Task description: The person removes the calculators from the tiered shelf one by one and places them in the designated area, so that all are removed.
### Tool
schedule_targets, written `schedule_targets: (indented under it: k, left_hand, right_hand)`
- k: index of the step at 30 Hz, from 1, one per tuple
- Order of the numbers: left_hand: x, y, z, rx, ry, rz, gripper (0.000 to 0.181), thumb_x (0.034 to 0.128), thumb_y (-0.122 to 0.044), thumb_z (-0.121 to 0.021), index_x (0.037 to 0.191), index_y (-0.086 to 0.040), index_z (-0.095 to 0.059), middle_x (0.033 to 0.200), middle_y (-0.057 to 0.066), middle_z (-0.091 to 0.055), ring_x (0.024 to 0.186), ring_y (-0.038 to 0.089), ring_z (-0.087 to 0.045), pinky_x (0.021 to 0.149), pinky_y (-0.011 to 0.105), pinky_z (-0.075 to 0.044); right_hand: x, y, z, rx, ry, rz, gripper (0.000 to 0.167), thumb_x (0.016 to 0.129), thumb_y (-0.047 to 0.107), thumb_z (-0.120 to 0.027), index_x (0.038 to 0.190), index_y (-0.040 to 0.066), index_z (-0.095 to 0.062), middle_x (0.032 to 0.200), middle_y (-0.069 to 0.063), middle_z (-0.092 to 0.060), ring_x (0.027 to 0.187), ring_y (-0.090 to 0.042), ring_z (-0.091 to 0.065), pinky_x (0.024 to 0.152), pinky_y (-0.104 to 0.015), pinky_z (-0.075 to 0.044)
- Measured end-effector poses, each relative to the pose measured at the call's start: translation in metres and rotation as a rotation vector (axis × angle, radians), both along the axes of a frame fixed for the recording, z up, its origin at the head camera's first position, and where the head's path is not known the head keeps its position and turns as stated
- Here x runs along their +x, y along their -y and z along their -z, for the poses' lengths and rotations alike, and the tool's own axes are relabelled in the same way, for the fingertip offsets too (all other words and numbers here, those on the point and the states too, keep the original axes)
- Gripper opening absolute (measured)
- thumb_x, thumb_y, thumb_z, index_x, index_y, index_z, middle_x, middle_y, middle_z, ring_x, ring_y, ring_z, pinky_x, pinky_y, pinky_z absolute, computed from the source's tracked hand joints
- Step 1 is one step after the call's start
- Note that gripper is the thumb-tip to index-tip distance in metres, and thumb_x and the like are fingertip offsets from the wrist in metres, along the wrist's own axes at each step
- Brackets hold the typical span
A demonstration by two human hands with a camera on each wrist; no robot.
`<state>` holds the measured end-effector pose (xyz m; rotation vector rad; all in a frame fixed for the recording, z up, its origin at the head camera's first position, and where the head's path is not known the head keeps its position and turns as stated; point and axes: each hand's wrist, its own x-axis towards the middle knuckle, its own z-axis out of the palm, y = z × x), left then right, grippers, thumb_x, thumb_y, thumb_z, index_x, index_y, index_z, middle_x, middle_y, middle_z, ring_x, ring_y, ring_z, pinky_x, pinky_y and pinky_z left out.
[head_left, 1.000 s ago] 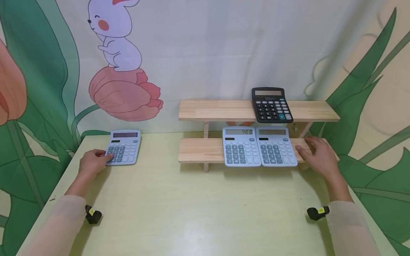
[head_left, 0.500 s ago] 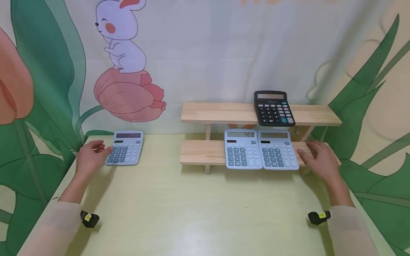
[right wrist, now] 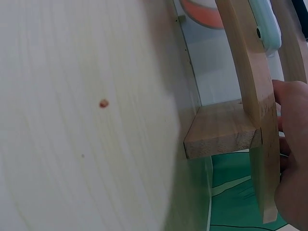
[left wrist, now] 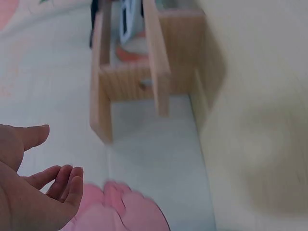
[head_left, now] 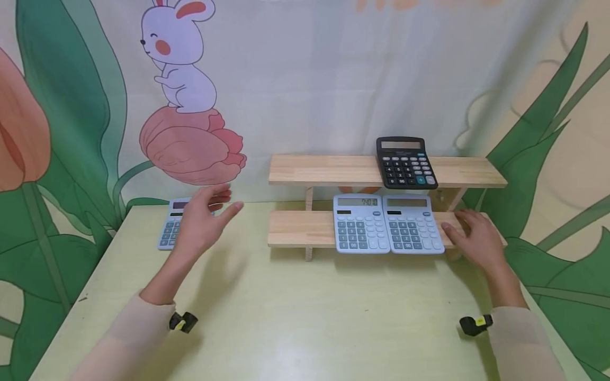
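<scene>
My left hand (head_left: 202,222) is raised over the table with its fingers loosely bent and nothing between them. Behind it, partly covered, a light blue calculator (head_left: 168,233) lies on the table at the left. My right hand (head_left: 478,238) rests on the right end of the wooden shelf's lower board (head_left: 300,228); the right wrist view shows its fingers (right wrist: 288,103) against that board. Just left of it, two light blue calculators stand side by side on the lower board: one (head_left: 413,225) near my thumb, the other (head_left: 360,225) with digits on its display.
A black calculator (head_left: 407,164) leans on the upper board (head_left: 324,170) of the shelf. The pale table (head_left: 305,307) reaches back to a printed cloth (head_left: 295,79) with a rabbit and flowers.
My left hand has come away from the left calculator's edge, moving right and lifting in front of it. The right hand keeps its place on the shelf. The calculators have not moved.
</scene>
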<state>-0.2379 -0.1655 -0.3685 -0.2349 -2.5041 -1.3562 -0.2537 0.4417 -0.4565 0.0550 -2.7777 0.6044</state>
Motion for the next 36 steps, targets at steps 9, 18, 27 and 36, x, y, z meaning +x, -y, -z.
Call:
schedule_targets:
  k: [9, 18, 27, 36]
  left_hand:
    - [-0.004, -0.089, -0.013, 0.198, -0.017, 0.195, 0.053, 0.098, -0.02, -0.08, 0.143, -0.001, -0.061, 0.129, 0.013, -0.063, 0.123, 0.03, -0.064, 0.109, 0.043, -0.053]
    - [-0.015, -0.169, -0.011, 0.31, -0.01, 0.311, 0.054, 0.099, -0.022, -0.079, 0.145, -0.002, -0.06, 0.131, 0.013, -0.066, 0.123, 0.03, -0.064, 0.104, 0.031, -0.055]
    - [-0.035, -0.229, 0.002, 0.369, 0.081, 0.339, 0.055, 0.0999, -0.025, -0.078, 0.146, -0.002, -0.059, 0.131, 0.011, -0.07, 0.118, 0.018, -0.067, 0.097, 0.019, -0.055]
    - [-0.048, -0.261, 0.006, 0.402, 0.156, 0.324, 0.051, 0.0992, -0.029, -0.079, 0.141, -0.004, -0.063, 0.121, 0.001, -0.076, 0.109, 0.011, -0.071, 0.092, 0.02, -0.057]
  right_hand:
    - [0.003, -0.003, -0.001, -0.072, 0.023, 0.007, 0.081, 0.103, 0.053, -0.063, 0.149, -0.013, -0.048, 0.155, -0.039, -0.041, 0.14, -0.062, -0.037, 0.11, -0.077, -0.031]
    - [0.004, 0.0, 0.001, -0.028, 0.024, 0.005, 0.083, 0.102, 0.053, -0.065, 0.146, -0.016, -0.049, 0.148, -0.041, -0.046, 0.135, -0.061, -0.041, 0.106, -0.077, -0.035]
    - [0.005, -0.003, 0.0, -0.028, 0.013, 0.021, 0.082, 0.102, 0.052, -0.066, 0.145, -0.015, -0.05, 0.149, -0.04, -0.046, 0.136, -0.062, -0.04, 0.108, -0.077, -0.033]
    - [0.001, -0.005, -0.001, -0.021, -0.005, 0.004, 0.08, 0.101, 0.052, -0.068, 0.143, -0.014, -0.053, 0.149, -0.039, -0.048, 0.137, -0.061, -0.041, 0.108, -0.076, -0.033]
